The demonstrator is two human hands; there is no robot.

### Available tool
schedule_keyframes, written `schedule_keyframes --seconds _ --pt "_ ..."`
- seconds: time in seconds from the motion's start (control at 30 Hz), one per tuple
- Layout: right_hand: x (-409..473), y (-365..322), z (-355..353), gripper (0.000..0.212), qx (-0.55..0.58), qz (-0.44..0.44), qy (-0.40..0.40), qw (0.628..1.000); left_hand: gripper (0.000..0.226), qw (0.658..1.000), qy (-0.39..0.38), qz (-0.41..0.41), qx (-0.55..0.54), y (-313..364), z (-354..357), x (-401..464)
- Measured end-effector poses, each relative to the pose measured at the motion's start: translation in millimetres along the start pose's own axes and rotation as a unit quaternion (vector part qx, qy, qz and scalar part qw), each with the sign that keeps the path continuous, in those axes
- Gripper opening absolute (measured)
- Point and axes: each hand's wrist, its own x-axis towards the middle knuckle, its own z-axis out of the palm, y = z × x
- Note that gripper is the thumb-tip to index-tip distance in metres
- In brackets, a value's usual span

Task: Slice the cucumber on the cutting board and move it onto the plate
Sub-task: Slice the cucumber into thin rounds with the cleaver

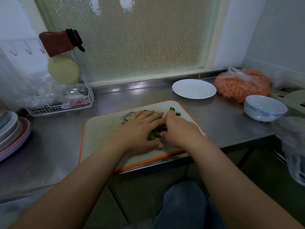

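I see a steel bench (222, 123) under a frosted window (128, 38). At its back left corner stands a white wire rack (69, 103) w/ a pale yellow round thing (63, 69) in it and a dark red cloth (56, 42) draped on top; clear plastic (39, 91) is bunched beside it. Stacked plates (11, 134) sit at the left edge. Near the right edge: a blue-patterned white bowl (264, 108), and behind it, at the back right corner, a clear bag of orange bits (242, 85).

bare counter (206, 113) between cutting board (99, 129) and plate (194, 88), bowl (265, 107) right
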Motion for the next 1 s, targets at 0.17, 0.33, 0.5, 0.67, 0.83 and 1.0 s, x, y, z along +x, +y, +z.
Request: schedule_keyframes --seconds 0.17,0.33,0.5,0.67,0.83,1.0 --pt "-6 6 -2 0.058 -0.002 0.005 0.01 1.0 0.1 0.999 -0.027 -0.04 -0.018 -2 1 7" --pt "-11 16 -8 0.062 0.003 0.025 0.004 1.0 0.111 0.995 -0.046 -0.078 -0.028 -6 -1 11" --pt "-19 27 -16 0.06 0.015 0.038 0.005 0.999 0.114 0.991 -0.069 -0.108 -0.041 -22 0 13" --pt "-32 37 -40 0.05 0.019 0.05 -0.01 0.999 0.11 0.981 -0.076 -0.153 -0.096 -26 -7 9" --pt "-28 48 -50 0.036 0.053 0.072 0.012 0.996 0.101 0.967 -0.034 -0.199 -0.158 -34 -3 0" --pt "-10 34 -28 0.017 0.274 0.031 0.049 0.96 0.023 0.933 0.198 -0.229 -0.193 -39 1 -17"
